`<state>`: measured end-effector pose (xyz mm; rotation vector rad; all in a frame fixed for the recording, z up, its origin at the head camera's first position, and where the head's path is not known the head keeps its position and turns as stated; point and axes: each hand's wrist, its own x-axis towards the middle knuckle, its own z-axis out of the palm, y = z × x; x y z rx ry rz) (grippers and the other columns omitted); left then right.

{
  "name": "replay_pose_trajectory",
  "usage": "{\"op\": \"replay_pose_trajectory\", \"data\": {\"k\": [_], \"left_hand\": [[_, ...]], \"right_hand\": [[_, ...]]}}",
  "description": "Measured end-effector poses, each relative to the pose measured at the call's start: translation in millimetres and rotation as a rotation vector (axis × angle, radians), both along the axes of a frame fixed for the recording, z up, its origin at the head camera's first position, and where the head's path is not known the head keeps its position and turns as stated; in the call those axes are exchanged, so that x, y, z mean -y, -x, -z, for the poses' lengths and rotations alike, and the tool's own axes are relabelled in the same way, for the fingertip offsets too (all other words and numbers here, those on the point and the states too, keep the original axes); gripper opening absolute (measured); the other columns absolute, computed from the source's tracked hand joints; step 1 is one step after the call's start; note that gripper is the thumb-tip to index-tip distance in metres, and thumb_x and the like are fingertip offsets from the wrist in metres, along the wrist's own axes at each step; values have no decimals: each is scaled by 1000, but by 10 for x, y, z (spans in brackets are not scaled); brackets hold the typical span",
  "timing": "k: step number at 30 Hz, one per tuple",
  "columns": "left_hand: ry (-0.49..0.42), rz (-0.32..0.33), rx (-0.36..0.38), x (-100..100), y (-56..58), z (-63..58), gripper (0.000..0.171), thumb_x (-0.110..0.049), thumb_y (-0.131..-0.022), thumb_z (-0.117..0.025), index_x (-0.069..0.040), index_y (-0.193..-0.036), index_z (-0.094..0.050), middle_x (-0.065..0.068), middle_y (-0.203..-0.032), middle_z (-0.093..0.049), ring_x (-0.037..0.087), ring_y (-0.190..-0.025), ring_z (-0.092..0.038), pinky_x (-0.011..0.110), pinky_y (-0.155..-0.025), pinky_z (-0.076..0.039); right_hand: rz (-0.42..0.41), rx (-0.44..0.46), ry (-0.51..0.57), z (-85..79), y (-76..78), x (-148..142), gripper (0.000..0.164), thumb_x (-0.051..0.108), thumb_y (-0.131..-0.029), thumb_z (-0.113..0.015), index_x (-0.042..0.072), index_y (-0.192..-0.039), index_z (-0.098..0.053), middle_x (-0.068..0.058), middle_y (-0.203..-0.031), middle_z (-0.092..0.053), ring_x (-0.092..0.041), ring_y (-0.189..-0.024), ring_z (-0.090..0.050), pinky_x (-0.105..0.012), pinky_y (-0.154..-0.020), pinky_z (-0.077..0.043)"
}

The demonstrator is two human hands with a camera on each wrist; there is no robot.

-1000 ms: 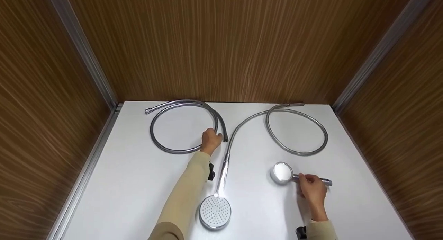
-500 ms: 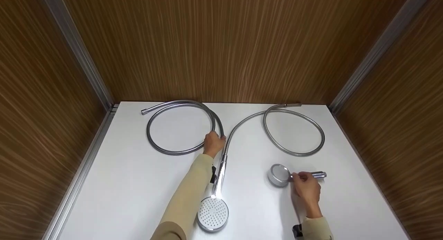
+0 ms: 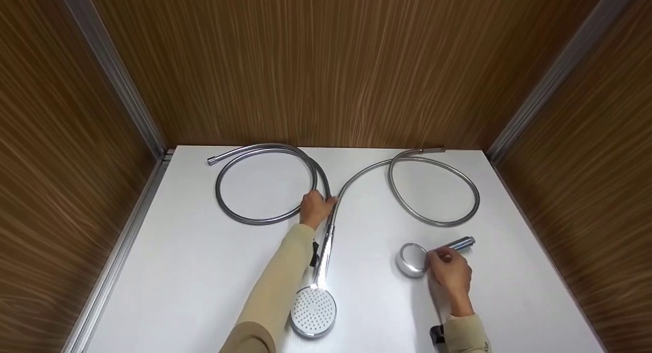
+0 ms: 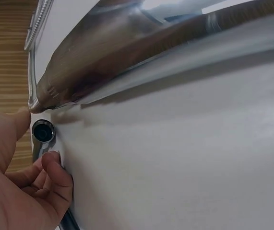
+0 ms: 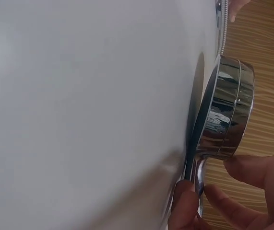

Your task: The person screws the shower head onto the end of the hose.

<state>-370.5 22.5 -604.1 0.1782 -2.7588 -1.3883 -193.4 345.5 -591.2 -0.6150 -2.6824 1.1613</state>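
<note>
My left hand (image 3: 315, 210) is at the right side of the coiled grey shower hose (image 3: 262, 221). In the left wrist view, the hose's open end (image 4: 43, 131) lies between the thumb and the curled fingers. My right hand (image 3: 452, 271) pinches the neck of a loose chrome shower head (image 3: 413, 259), its handle pointing up and right past the fingers. In the right wrist view, this head's rim tilts close over the table. Another shower head (image 3: 314, 312), spray face up, lies near the left forearm. A second, silver hose (image 3: 434, 222) runs into its handle.
The white table (image 3: 372, 281) is bounded by wood-grain panels (image 3: 326, 68) at the back and both sides. Metal rails (image 3: 119, 73) run along the panel corners. The silver hose loops at the back right, its free end near the back edge.
My left hand has shifted slightly right, onto the grey hose's end. My right hand has moved left a little and turned the loose shower head, so its handle now points further up.
</note>
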Motion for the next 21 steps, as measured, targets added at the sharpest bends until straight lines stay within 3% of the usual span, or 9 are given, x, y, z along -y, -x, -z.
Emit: {"op": "replay_pose_trajectory", "data": {"k": [5,11,16,21], "left_hand": [[7,-2,35,29,-9,-10,19,-18,-95,-73,-3,-83,-72,11,-80,-71,20,-70,-56,34,-67,-49],[-5,-29,51,58,32,-36,15,-15,-91,-70,-1,-87,-71,19,-92,-74,26,-79,-60,43,-79,-56],[-17,-39,50,99,79,-38,16,-15,-90,-70,-4,-79,-67,16,-86,-72,24,-75,-56,37,-71,-51],[-31,-40,73,161,74,-49,18,-19,-90,-71,-3,-82,-69,16,-85,-72,23,-70,-58,31,-63,-47]], "right_hand": [[-3,0,14,-8,0,23,35,29,-97,-70,0,-115,-72,-24,-110,-73,-31,-94,-65,-35,-76,-44],[31,42,111,-12,40,-6,50,29,-93,-73,-8,-125,-60,-15,-88,-72,-12,-63,-59,-27,-58,-47],[47,71,224,-10,116,-35,73,28,-93,-74,-17,-142,-42,-6,-75,-68,-9,-54,-59,-24,-52,-49],[23,86,156,12,166,-13,66,31,-94,-74,-19,-131,-55,-19,-87,-72,-12,-59,-62,-24,-56,-50]]}}
